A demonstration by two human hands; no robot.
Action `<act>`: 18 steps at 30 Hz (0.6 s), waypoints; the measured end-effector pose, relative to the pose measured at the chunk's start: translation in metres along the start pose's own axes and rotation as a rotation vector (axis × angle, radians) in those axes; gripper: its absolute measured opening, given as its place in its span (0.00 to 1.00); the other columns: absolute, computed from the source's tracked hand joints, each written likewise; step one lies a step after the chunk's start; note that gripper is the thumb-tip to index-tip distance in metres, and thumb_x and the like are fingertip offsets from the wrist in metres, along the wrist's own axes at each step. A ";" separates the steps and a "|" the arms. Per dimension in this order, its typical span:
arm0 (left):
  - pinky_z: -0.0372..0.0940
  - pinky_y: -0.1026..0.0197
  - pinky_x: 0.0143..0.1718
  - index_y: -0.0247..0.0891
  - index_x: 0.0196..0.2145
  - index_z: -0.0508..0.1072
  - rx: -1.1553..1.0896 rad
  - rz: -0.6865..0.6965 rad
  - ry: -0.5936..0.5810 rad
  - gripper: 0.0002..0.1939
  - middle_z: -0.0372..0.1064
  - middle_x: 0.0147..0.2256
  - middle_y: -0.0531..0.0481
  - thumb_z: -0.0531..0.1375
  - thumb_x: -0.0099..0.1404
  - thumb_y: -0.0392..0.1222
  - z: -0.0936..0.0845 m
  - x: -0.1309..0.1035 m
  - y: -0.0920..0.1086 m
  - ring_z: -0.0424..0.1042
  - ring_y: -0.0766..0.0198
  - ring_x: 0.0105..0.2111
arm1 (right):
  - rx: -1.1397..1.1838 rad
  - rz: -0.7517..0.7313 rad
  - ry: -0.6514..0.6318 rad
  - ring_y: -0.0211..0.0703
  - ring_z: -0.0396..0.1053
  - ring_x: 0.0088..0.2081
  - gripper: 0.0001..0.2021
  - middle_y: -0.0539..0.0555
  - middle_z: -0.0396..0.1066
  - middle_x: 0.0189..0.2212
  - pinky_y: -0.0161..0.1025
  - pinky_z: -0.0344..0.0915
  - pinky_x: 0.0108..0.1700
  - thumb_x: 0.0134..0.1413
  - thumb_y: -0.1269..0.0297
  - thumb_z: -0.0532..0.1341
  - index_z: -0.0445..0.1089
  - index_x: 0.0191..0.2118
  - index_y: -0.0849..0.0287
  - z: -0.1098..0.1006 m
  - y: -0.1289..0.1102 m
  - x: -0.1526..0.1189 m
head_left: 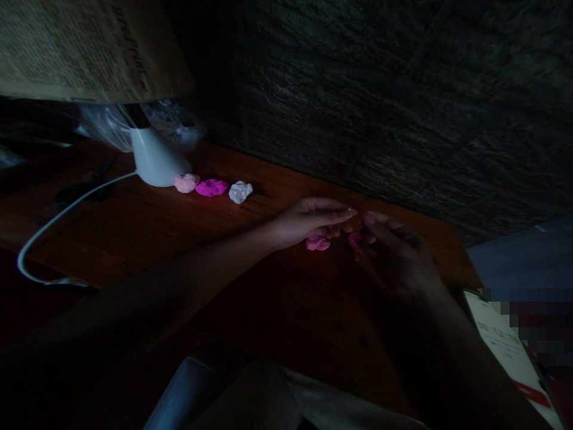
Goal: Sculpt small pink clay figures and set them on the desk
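Just above the wooden table, my left hand [316, 221] reaches in with thumb and fingers pressed together. Whatever is in that pinch, if anything, is too dark to make out. Facing it from the right is my right hand [398, 248], its fingers curled around a small pink piece of modelling clay [355, 240]. The two sets of fingertips are close together. Beneath my left hand there is a pink clay lump [317, 243]. Farther left, a pale pink lump [186, 183], a bright magenta lump [212, 187] and a white lump [240, 192] form a row.
A lamp with a white base [156, 158] and newsprint shade [89, 48] stands at the left, its white cable [49, 224] looping over the table [277, 304]. Clear plastic wrapping [176, 125] lies behind it. A dark brick-patterned wall [380, 101] borders the back. Printed paper [501, 334] is at right.
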State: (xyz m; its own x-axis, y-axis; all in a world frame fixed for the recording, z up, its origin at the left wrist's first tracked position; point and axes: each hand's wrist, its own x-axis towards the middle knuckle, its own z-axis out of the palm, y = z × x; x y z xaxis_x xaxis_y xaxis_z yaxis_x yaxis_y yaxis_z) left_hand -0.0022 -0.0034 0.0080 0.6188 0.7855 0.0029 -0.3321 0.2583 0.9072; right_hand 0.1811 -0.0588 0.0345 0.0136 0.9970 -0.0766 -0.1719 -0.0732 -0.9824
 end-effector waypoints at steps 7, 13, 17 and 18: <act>0.58 0.68 0.20 0.35 0.43 0.79 -0.027 0.022 -0.035 0.15 0.75 0.31 0.51 0.70 0.63 0.47 0.001 -0.001 0.000 0.67 0.74 0.20 | 0.031 -0.010 0.020 0.34 0.65 0.24 0.18 0.47 0.72 0.25 0.31 0.64 0.21 0.36 0.53 0.81 0.83 0.35 0.51 0.002 -0.001 0.000; 0.62 0.68 0.25 0.35 0.44 0.79 0.001 0.048 0.015 0.15 0.73 0.28 0.53 0.72 0.62 0.45 0.000 0.001 -0.004 0.67 0.75 0.23 | 0.016 -0.037 0.038 0.31 0.62 0.22 0.14 0.46 0.71 0.24 0.32 0.64 0.20 0.40 0.55 0.79 0.82 0.33 0.54 0.005 -0.003 -0.002; 0.66 0.67 0.32 0.35 0.43 0.79 0.041 0.100 0.095 0.17 0.77 0.35 0.50 0.74 0.58 0.40 0.000 0.002 -0.006 0.71 0.74 0.28 | -0.010 -0.059 0.050 0.32 0.60 0.21 0.14 0.44 0.65 0.20 0.32 0.62 0.20 0.41 0.54 0.79 0.81 0.33 0.55 0.007 -0.001 -0.002; 0.66 0.67 0.32 0.35 0.43 0.78 0.052 0.099 0.104 0.17 0.77 0.35 0.50 0.74 0.57 0.40 0.001 0.002 -0.006 0.71 0.73 0.29 | -0.019 -0.064 0.055 0.32 0.60 0.20 0.15 0.44 0.64 0.19 0.32 0.62 0.20 0.41 0.54 0.79 0.81 0.32 0.55 0.007 -0.001 -0.002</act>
State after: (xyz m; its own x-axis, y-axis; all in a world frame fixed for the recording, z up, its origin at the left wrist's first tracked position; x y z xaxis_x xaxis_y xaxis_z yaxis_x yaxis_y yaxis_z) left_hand 0.0014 -0.0036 0.0033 0.5069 0.8604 0.0521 -0.3485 0.1493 0.9254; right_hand 0.1742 -0.0601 0.0364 0.0785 0.9967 -0.0220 -0.1503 -0.0099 -0.9886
